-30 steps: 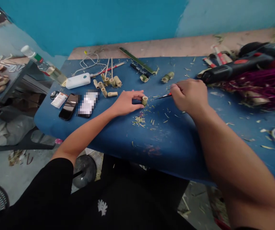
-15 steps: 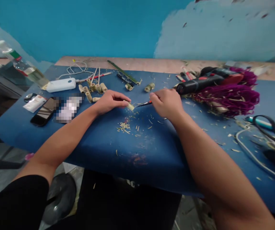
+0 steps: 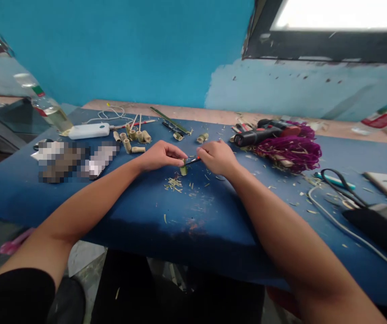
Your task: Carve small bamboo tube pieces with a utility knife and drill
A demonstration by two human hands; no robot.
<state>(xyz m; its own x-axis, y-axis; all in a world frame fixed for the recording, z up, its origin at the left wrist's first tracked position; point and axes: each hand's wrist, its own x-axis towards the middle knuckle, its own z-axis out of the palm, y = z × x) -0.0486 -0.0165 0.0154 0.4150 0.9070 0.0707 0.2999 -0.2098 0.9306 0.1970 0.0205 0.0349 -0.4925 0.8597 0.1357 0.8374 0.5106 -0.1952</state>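
My left hand (image 3: 164, 155) pinches a short bamboo piece (image 3: 183, 170) between thumb and fingertips, holding it upright just above or on the blue tabletop. My right hand (image 3: 218, 156) is closed round the red-and-black handle of a knife (image 3: 192, 160). Its dark blade points left and meets the upper part of the bamboo piece; the exact contact is partly hidden by my left fingers. Right below lies a small heap of thin bamboo shavings (image 3: 173, 184). Several cut bamboo tubes (image 3: 132, 135) stand and lie beyond my left wrist.
A power drill (image 3: 259, 135) lies by purple yarn (image 3: 290, 150) on the right. Farther right are a white cable (image 3: 335, 222) and a black strap (image 3: 340, 185). A white device (image 3: 88, 131) and a tilted bottle (image 3: 47, 105) are at the left. A green bamboo strip (image 3: 169, 119) lies at the back.
The bamboo piece has turned from slanted to upright. My right hand has brought the knife left, from just apart to the piece. The head view has shifted, showing more wall and window.
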